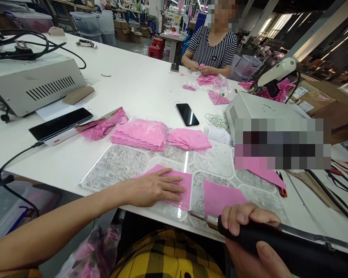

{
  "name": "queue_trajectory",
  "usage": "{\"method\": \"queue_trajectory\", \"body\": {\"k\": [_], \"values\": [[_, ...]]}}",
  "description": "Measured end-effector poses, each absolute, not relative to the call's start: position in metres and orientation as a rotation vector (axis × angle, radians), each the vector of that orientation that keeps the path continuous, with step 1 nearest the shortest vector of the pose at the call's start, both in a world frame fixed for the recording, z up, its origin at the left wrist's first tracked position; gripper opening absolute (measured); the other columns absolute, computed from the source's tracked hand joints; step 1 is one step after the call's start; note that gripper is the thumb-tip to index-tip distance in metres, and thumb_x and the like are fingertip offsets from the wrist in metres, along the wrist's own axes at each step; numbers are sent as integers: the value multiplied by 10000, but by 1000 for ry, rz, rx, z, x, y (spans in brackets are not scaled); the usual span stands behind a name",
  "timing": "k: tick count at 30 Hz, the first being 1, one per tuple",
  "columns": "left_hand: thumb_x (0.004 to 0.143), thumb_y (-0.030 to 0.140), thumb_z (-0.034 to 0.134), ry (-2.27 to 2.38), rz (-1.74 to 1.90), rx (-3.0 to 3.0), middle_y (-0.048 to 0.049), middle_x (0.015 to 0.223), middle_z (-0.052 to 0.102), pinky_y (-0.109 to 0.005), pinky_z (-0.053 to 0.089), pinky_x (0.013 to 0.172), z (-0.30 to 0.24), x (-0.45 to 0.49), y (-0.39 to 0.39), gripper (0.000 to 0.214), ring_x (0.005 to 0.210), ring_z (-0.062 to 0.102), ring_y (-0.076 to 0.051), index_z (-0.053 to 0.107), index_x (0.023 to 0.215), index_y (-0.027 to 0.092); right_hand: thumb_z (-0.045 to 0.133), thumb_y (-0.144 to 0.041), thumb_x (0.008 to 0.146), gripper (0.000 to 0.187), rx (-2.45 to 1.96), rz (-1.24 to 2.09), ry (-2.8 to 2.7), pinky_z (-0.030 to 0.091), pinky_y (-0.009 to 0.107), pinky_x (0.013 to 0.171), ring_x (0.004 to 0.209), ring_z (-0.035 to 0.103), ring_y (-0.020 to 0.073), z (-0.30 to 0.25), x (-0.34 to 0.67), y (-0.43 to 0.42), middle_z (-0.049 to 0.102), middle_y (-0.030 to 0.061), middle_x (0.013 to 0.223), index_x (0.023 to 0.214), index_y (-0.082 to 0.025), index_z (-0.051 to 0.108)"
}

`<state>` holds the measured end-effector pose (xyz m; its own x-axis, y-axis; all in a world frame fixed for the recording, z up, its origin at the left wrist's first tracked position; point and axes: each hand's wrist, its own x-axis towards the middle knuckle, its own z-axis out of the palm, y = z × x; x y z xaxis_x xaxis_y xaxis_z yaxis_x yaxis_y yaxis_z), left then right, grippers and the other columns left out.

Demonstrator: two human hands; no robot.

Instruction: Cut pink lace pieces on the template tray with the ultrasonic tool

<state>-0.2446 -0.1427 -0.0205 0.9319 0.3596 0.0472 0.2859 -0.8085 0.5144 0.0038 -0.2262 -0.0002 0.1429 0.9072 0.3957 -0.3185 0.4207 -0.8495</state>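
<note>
My left hand (153,188) lies flat, fingers together and stretched out, on a pink fabric piece (186,189) that rests on a clear patterned mat (116,170). A second pink fabric piece (220,197) lies just to its right on the same mat. My right hand (249,239) is wrapped round the black handle of a hot cutting tool (292,251); its metal tip (200,217) points left, near the front edge of the second piece.
Stacks of pink lace (142,133) lie behind the mat, with a black phone (187,114) beyond. Grey machine boxes stand left (34,85) and right (261,112). A person in a striped top (213,48) works across the white table (133,81).
</note>
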Motion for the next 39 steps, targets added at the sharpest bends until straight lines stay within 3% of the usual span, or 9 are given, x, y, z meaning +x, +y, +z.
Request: {"method": "queue_trajectory", "body": {"k": [11, 22, 39], "values": [[884, -15, 434, 438, 161, 2589, 4, 1455, 460, -466, 7, 1211, -17, -245, -142, 512, 1452, 224, -197, 581, 1298, 249, 504, -294, 833, 187, -657, 1027, -1104, 445, 296, 564, 629, 506, 98, -2, 6, -227, 478, -14, 807, 997, -211, 539], [927, 53, 451, 431, 222, 2695, -56, 1447, 464, -478, 30, 1210, -26, -246, -147, 439, 1423, 301, -225, 572, 1315, 220, 484, -293, 783, 211, -677, 933, -1101, 410, 294, 492, 563, 475, 101, -1, 2, -225, 465, -8, 760, 963, -207, 552], [964, 114, 437, 445, 214, 2757, -44, 1458, 452, -487, 69, 1209, -27, -244, -150, 401, 1428, 293, -223, 571, 1313, 260, 513, -297, 804, 188, -676, 987, -1092, 428, 291, 531, 588, 499, 97, 1, 4, -226, 475, -16, 777, 967, -212, 556]]}}
